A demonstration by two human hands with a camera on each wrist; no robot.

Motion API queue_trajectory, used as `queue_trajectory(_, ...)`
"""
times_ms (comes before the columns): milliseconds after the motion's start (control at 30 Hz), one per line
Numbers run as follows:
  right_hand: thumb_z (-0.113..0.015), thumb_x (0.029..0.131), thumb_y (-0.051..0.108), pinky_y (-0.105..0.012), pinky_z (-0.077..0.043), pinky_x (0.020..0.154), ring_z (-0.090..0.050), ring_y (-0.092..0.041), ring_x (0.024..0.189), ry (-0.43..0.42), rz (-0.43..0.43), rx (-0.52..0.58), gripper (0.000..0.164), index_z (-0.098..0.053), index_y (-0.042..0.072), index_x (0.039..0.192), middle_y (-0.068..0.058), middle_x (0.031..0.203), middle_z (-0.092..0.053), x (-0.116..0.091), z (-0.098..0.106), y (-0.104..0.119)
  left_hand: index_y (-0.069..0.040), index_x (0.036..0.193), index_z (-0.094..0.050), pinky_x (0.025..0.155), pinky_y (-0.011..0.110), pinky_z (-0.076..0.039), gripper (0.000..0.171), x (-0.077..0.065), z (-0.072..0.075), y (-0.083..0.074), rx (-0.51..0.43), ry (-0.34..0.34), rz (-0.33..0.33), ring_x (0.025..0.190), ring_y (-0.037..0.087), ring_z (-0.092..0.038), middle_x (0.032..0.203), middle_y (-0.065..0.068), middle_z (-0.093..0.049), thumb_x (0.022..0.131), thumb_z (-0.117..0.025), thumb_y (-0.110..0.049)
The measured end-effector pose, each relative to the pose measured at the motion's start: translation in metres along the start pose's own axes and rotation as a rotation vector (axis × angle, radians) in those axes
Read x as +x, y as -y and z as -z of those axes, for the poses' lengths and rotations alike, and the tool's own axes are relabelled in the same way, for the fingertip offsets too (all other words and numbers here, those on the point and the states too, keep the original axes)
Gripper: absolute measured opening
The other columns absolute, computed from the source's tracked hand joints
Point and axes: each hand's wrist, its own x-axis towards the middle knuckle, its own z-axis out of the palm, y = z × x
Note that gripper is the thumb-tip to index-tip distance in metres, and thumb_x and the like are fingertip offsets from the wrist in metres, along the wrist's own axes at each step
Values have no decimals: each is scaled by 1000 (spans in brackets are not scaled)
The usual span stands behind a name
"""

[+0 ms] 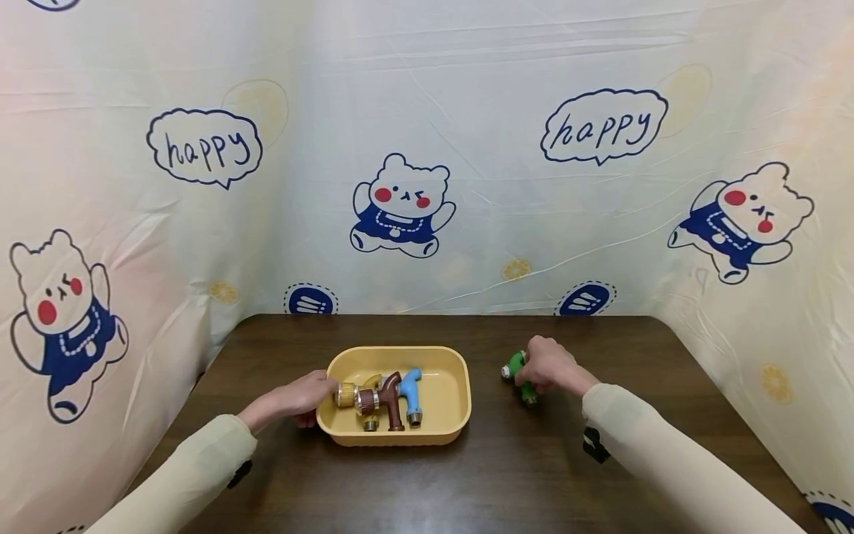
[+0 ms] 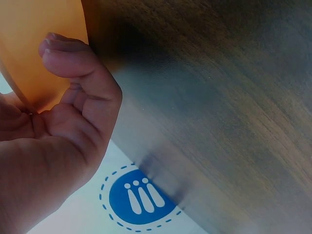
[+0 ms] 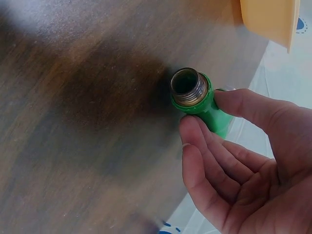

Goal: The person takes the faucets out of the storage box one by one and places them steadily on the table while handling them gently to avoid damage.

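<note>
My left hand [image 1: 302, 395] grips the left edge of a yellow plastic basin [image 1: 460, 415]. Seen from the left wrist, its fingers curl against the outside wall of the basin [image 2: 29, 29]. In the basin lie a yellow faucet [image 1: 346, 395], a brown faucet [image 1: 392, 404] and a blue faucet [image 1: 411, 393], with the brown one partly over the yellow. Right of the basin, my right hand [image 1: 550, 365] pinches a green faucet [image 1: 514, 366] between thumb and fingers. The right wrist view shows the faucet's threaded metal end [image 3: 191, 90] facing the camera.
Everything stands on a dark wooden table [image 1: 427, 489]. A white cloth [image 1: 480, 96] printed with cartoon bears hangs behind it and along both sides. The basin's corner shows at the top of the right wrist view.
</note>
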Motion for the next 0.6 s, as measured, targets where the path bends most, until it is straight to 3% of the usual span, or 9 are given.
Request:
queue_trajectory(100,-86,83,16,-32,-55,49,-69,-23,55,8,-2,1,25,-70,4,69,-9,61,-67,0,0,-1,-3,98,-56,38,33,-48,26,13,3,21,-5,38,-37,43,14,-56,60,7,-65,102,-37,-20)
queue_trajectory(167,-86,83,16,-34,-57,51,-70,-24,56,10,-4,2,24,-70,4,70,-10,63,-68,-1,0,-1,-3,98,-56,37,32,-47,26,10,2,16,-3,27,-22,42,15,-56,60,7,-64,102,-37,-20)
queue_trajectory(233,-86,84,16,-36,-58,53,-70,-24,57,10,-4,4,23,-70,4,71,-10,63,-68,-1,0,-1,-1,99,-57,38,31,-45,25,-1,-1,-2,-5,-11,34,42,16,-53,59,10,-63,102,-39,-18)
queue_trajectory(267,-86,84,16,-36,-58,53,-70,-24,56,7,-5,5,23,-70,4,71,-10,63,-68,-1,0,-1,-2,99,-57,38,31,-45,25,3,-1,4,-9,-5,36,42,17,-54,59,10,-64,102,-38,-18)
queue_trajectory(433,-86,83,15,-36,-58,53,-70,-24,56,-1,-6,7,22,-71,3,72,-10,62,-68,-1,0,-1,-2,98,-55,37,31,-44,25,2,1,7,-36,9,-11,42,16,-54,58,8,-63,101,-38,-19)
queue_trajectory(500,-86,84,15,-36,-58,53,-70,-24,56,-1,-9,9,22,-71,3,72,-10,63,-68,-2,1,-1,-1,96,-55,37,28,-42,24,-10,0,-12,-36,-11,-5,41,14,-51,57,7,-62,101,-38,-17)
queue_trajectory(600,-85,84,15,-36,-59,54,-70,-23,56,3,-7,5,22,-71,3,72,-10,63,-68,-3,2,-2,0,95,-57,38,25,-39,22,-21,-4,-32,-25,-57,60,41,14,-49,56,8,-60,99,-39,-13)
